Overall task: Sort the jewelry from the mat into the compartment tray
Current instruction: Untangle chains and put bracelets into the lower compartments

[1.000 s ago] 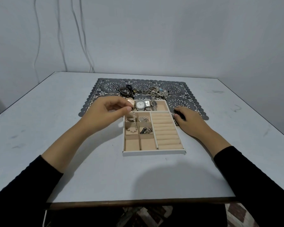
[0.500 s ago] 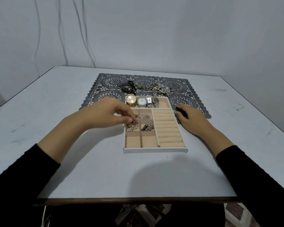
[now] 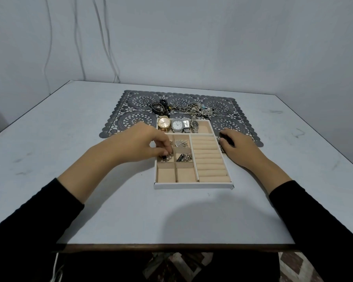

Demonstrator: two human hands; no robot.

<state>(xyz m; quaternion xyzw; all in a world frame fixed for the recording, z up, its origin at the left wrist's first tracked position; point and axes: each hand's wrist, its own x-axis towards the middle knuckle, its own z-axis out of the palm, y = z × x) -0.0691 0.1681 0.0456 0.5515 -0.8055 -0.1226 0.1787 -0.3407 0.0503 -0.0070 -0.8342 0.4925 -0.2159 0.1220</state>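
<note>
Dropping since a second ago, your left hand [image 3: 140, 146] pinches the beaded chain [image 3: 166, 158] in the tray [image 3: 192, 185], middle-left compartment; right hand [image 3: 237, 148] lies relaxed by its right wall, tabletop [image 3: 171, 218] stretching nearside.

We get dim, bluish light from above and behind us. A broad soft shadow [image 3: 194, 222] lies on the table [image 3: 69, 139] just nearer than the tray [image 3: 192, 185]. Table edges bow; jewelry [image 3: 198, 109] beyond the tray looks soft.
</note>
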